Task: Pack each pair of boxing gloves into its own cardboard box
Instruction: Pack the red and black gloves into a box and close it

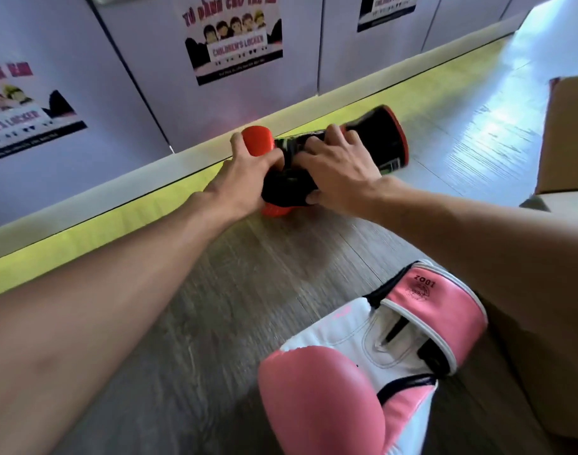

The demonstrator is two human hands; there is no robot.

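Black-and-red gloves (379, 139) lay on the wood-look floor (215, 290), right against the pale plinth under the lockers (143, 77), w/ both hands on them. Left hand (248, 174) had fingers spread & bent round the red padded end. Right hand (341, 172) had fingers curled over the black middle, thumb tucked under the near edge, so both were gripping, neither slack. Looked like two gloves bunched together, tho the hands hid the join, so can't be sure. Pink-and-white glove (330, 382) lay apart on the floor near the person's right arm, untouched; its mate wasn't in view. Cardboard box (570, 136) sat at the far right edge, well apart from the hands, inside not visible. Step in hand, prob.: gather this pair & carry it to a box. To do it well: squeeze both gloves into one bundle before lifting, keep the thumb under so the lower one doesn't drop, lift clear of the plinth, swing right, feed padded ends in first w/ cuffs aligned. Don't mix in the pink one; it needs its own box.
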